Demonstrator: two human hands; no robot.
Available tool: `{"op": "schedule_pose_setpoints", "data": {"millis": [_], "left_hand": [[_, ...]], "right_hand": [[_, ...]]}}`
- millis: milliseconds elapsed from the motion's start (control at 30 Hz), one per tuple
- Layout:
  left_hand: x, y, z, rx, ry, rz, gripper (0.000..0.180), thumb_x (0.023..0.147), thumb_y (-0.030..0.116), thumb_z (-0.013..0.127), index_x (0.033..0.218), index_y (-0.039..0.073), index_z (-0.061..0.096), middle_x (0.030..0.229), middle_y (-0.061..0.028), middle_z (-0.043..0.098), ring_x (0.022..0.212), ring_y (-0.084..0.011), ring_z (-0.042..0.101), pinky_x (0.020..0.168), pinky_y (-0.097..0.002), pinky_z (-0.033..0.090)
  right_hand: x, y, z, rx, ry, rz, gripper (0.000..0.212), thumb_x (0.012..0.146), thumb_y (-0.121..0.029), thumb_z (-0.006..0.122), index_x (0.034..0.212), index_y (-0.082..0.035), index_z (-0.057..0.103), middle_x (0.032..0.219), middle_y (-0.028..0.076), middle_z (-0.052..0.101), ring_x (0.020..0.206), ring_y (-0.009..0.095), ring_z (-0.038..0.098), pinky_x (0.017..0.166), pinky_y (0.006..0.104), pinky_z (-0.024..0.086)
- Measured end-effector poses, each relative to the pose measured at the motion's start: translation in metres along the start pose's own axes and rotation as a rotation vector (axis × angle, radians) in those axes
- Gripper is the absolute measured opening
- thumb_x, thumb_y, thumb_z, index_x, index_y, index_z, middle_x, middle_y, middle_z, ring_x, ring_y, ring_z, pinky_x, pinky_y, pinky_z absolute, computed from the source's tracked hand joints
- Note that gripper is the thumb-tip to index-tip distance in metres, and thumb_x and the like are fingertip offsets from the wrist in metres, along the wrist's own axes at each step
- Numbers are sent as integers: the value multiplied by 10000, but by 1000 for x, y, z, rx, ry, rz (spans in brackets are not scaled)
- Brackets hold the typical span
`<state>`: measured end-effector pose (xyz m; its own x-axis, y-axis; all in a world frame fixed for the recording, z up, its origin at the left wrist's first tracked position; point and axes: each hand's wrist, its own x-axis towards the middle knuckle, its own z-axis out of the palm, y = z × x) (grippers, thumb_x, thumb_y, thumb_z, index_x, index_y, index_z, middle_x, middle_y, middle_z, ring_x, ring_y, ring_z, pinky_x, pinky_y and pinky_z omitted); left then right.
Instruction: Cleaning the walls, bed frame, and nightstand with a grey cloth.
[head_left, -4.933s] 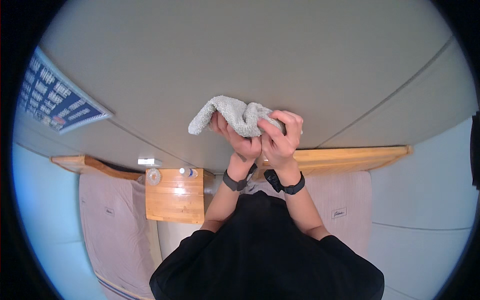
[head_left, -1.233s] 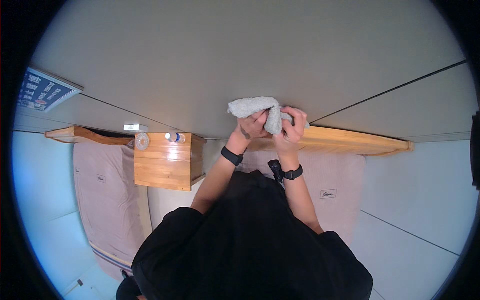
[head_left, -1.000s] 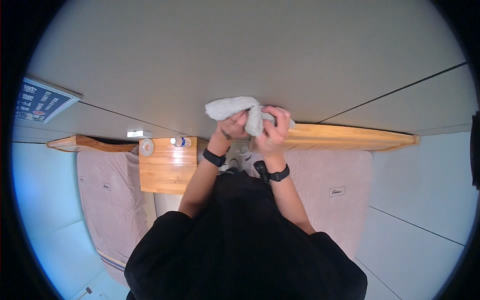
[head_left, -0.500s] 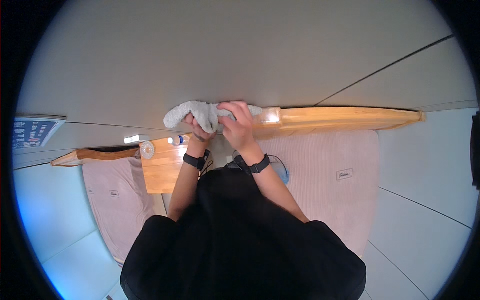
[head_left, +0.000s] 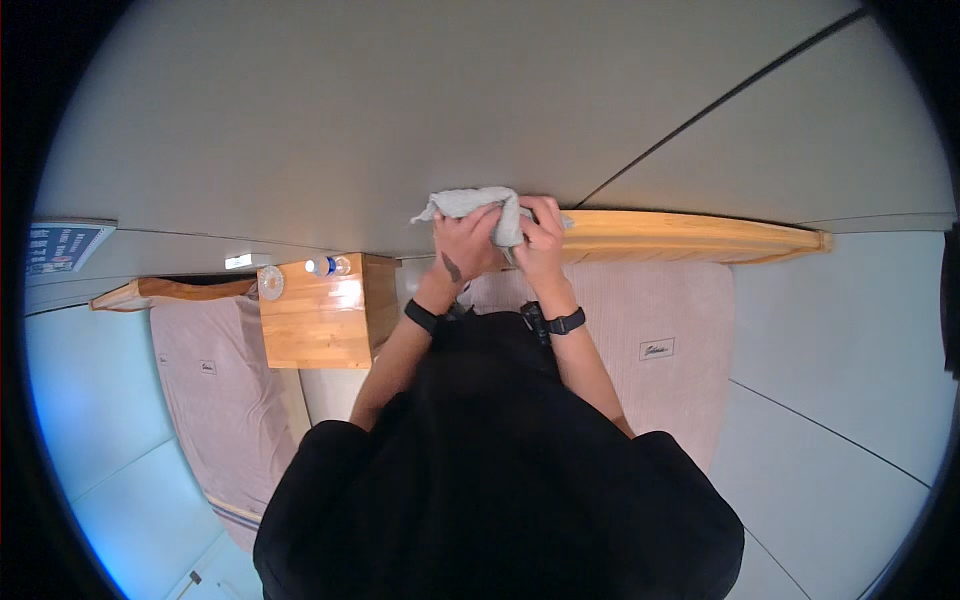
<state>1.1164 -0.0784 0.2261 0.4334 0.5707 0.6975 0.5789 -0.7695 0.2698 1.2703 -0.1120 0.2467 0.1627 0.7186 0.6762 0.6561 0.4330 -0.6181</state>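
A crumpled grey cloth is held up in front of me at about the height of a wooden headboard. My left hand grips its lower left part, and a loose corner sticks out to the left. My right hand is closed on the cloth's right side, touching the left hand. Both wrists carry black bands. My black top fills the lower middle of the view.
A bed with a beige cover lies under my hands. A wooden bedside table to the left carries a small bottle and a round object. A second beige bed is further left. A blue notice hangs on the wall.
The view has swung, so the headboard and table sit differently in frame. My hands kept bunching the grey cloth together and now hold it more compactly, right of where it was half a second ago.
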Motion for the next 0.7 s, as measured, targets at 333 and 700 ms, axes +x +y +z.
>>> {"op": "schedule_pose_setpoints", "data": {"millis": [333,700], "left_hand": [[58,103,90,-199,-371,15,534,749,88,605,1282,90,572,1354,-53,582,960,-281,598,912,-435,381],[71,138,126,-446,-252,124,642,779,70,649,1396,74,472,1415,-90,522,1185,-294,531,1024,-435,359]], "right_hand": [[-21,107,-121,-169,64,38,190,716,5,675,904,31,683,1051,132,643,1007,327,587,877,408,474],[-28,141,-172,-330,177,175,224,789,-17,650,1006,35,671,1082,137,651,1006,325,588,896,408,463]]}}
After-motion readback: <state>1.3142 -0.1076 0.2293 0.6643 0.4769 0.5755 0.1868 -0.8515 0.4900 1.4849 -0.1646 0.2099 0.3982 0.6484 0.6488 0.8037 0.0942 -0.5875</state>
